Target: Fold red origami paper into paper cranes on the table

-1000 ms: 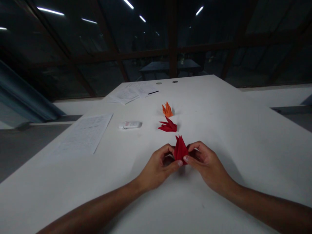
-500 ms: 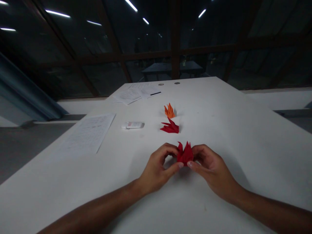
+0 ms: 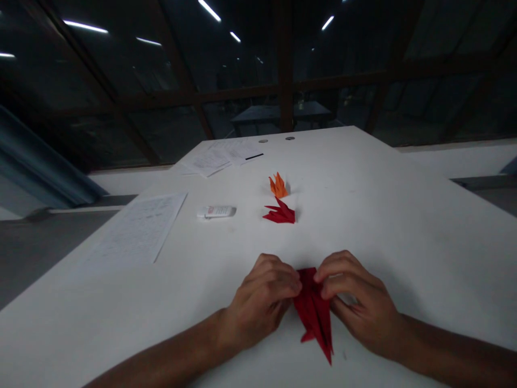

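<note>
Between my two hands is a folded red origami piece (image 3: 314,308), its long points directed toward me and its broad edge away from me. My left hand (image 3: 264,296) pinches it at the upper left, fingers curled on top and the thumb largely hidden below. On the other side my right hand (image 3: 359,302) grips its upper right edge between fingertips and thumb. Farther off on the table lies a second red origami piece (image 3: 280,212) with pointed tips. Just behind that one stands an orange origami piece (image 3: 278,186). Neither hand touches these two.
The white table (image 3: 388,215) stretches toward dark windows. To the left are a white tube-like item with printing (image 3: 217,212), a written sheet of paper (image 3: 135,229) and several overlapping papers (image 3: 220,156) near the far edge. A blue curtain (image 3: 44,161) hangs beyond at left.
The red origami piece in my hands has tipped over, so its points now face me instead of upward. Both hands have shifted nearer and turned, fingers now over its far edge.
</note>
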{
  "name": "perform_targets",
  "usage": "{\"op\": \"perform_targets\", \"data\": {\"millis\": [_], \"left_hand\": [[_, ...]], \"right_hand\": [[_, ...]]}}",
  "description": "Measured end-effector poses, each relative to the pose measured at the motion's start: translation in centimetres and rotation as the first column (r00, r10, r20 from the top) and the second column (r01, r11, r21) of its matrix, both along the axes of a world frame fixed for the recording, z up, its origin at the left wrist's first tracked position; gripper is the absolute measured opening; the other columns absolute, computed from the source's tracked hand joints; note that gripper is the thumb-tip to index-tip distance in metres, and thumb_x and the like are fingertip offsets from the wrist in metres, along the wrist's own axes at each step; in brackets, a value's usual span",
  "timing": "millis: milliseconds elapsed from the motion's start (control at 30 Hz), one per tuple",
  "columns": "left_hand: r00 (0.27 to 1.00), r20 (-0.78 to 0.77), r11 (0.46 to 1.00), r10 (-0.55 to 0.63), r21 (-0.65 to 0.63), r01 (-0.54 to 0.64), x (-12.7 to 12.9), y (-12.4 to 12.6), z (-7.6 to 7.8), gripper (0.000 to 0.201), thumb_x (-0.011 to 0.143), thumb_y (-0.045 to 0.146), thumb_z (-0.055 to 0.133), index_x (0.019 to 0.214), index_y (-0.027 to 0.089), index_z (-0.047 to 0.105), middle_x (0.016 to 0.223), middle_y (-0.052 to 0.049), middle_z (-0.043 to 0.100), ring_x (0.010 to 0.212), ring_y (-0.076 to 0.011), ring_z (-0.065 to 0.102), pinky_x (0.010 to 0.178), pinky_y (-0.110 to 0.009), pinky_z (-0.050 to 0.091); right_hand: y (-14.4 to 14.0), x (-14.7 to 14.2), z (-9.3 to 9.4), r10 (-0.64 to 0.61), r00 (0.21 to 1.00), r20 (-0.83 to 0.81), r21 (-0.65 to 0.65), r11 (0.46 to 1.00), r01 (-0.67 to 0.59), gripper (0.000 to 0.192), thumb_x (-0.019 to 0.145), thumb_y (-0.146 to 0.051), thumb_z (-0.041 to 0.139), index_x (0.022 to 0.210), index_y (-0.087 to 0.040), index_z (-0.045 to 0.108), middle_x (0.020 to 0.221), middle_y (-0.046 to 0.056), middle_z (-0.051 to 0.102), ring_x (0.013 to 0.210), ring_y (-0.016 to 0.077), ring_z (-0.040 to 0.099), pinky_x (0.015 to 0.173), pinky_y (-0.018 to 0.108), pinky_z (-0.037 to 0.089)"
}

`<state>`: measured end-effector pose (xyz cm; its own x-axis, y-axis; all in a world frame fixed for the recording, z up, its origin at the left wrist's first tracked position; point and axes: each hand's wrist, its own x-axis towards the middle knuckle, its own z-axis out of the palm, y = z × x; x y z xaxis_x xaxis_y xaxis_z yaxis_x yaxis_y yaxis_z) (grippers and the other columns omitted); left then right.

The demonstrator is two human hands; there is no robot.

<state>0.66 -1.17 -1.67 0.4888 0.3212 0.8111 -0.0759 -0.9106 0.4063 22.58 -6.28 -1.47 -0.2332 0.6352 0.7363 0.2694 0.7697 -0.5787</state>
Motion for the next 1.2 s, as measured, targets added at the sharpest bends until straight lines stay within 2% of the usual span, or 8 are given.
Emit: {"op": "perform_targets", "data": {"millis": [167, 300, 433, 500, 600, 767, 1033, 1200], "left_hand": [[0.996, -0.076, 0.999, 0.044, 0.024, -0.042, -0.2, -0.1, -0.1, 0.036, 0.089, 0.002, 0.062, 0.118, 0.024, 0.060, 0.094, -0.005, 0.076, 0.096, -0.0223, 0.073, 0.087, -0.040, 0.053], [0.997, -0.080, 0.980, -0.001, -0.197, -0.015, 0.0, -0.6, -0.2, 0.036, 0.087, 0.003, 0.064, 0.113, 0.026, 0.056, 0.092, -0.004, 0.071, 0.089, -0.0203, 0.070, 0.080, -0.036, 0.055], [0.993, -0.112, 0.925, 0.019, -0.374, -0.060, 0.2, -1.0, 0.2, 0.028, 0.085, 0.006, 0.071, 0.100, 0.024, 0.055, 0.092, -0.003, 0.067, 0.086, -0.0159, 0.065, 0.076, -0.028, 0.053], [0.985, -0.172, 0.913, 0.003, -0.402, -0.073, 0.2, -1.0, 0.6, 0.020, 0.087, 0.008, 0.069, 0.096, 0.022, 0.057, 0.092, -0.003, 0.066, 0.086, -0.0150, 0.064, 0.078, -0.027, 0.052], [0.975, -0.221, 0.881, -0.013, -0.464, -0.094, 0.3, -1.0, 0.9, 0.015, 0.092, 0.013, 0.065, 0.103, 0.021, 0.061, 0.095, -0.005, 0.067, 0.088, -0.0155, 0.064, 0.079, -0.028, 0.052], [0.979, -0.195, 0.815, -0.064, -0.577, -0.062, 0.3, -0.9, 0.5, 0.035, 0.094, 0.018, 0.063, 0.127, 0.023, 0.052, 0.102, -0.006, 0.067, 0.088, -0.0161, 0.066, 0.078, -0.029, 0.054], [0.964, -0.245, 0.776, -0.102, -0.626, -0.077, 0.4, -0.8, 0.7, 0.048, 0.093, 0.018, 0.064, 0.138, 0.025, 0.049, 0.110, -0.009, 0.067, 0.095, -0.0201, 0.066, 0.084, -0.034, 0.054], [0.970, -0.231, 0.766, -0.076, -0.636, -0.091, 0.4, -0.8, 0.6, 0.047, 0.093, 0.022, 0.066, 0.139, 0.025, 0.052, 0.109, -0.007, 0.067, 0.098, -0.0203, 0.065, 0.090, -0.035, 0.053]], "right_hand": [[-0.2, 0.3, -0.1, -0.024, 0.998, 0.057, -0.017, 1.000, 0.025, 0.030, 0.088, 0.000, 0.063, 0.099, -0.029, 0.064, 0.101, 0.004, 0.071, 0.096, 0.0236, 0.065, 0.083, 0.043, 0.054], [-0.4, 0.1, -0.3, 0.024, 1.000, 0.010, -0.204, 0.979, -0.021, 0.024, 0.090, -0.012, 0.068, 0.104, -0.030, 0.061, 0.096, 0.003, 0.071, 0.089, 0.0230, 0.067, 0.079, 0.041, 0.055], [-0.4, -0.4, -0.4, -0.018, 0.999, -0.040, -0.524, 0.851, -0.006, 0.009, 0.094, -0.025, 0.067, 0.101, -0.026, 0.062, 0.093, 0.003, 0.070, 0.085, 0.0201, 0.066, 0.077, 0.035, 0.054], [-0.4, -0.5, -0.4, -0.006, 0.995, -0.103, -0.600, 0.798, -0.057, 0.008, 0.094, -0.029, 0.067, 0.100, -0.024, 0.062, 0.095, 0.003, 0.070, 0.088, 0.0198, 0.066, 0.081, 0.035, 0.054], [-0.1, -0.6, -0.5, 0.029, 0.978, -0.204, -0.641, 0.751, -0.156, 0.014, 0.095, -0.032, 0.066, 0.105, -0.023, 0.063, 0.102, 0.004, 0.069, 0.095, 0.0203, 0.066, 0.087, 0.036, 0.054], [0.1, -0.5, -0.8, 0.057, 0.971, -0.234, -0.674, 0.709, -0.204, 0.017, 0.096, -0.034, 0.065, 0.109, -0.023, 0.063, 0.105, 0.005, 0.069, 0.096, 0.0207, 0.065, 0.089, 0.038, 0.053], [0.2, -0.6, -0.6, 0.075, 0.982, -0.172, -0.676, 0.717, -0.172, 0.012, 0.096, -0.032, 0.063, 0.104, -0.022, 0.062, 0.101, 0.004, 0.069, 0.096, 0.0219, 0.064, 0.089, 0.037, 0.052], [0.3, -0.7, -0.8, 0.083, 0.987, -0.136, -0.667, 0.729, -0.153, 0.011, 0.095, -0.029, 0.062, 0.104, -0.022, 0.062, 0.099, 0.004, 0.068, 0.087, 0.0202, 0.061, 0.086, 0.037, 0.052]]}}
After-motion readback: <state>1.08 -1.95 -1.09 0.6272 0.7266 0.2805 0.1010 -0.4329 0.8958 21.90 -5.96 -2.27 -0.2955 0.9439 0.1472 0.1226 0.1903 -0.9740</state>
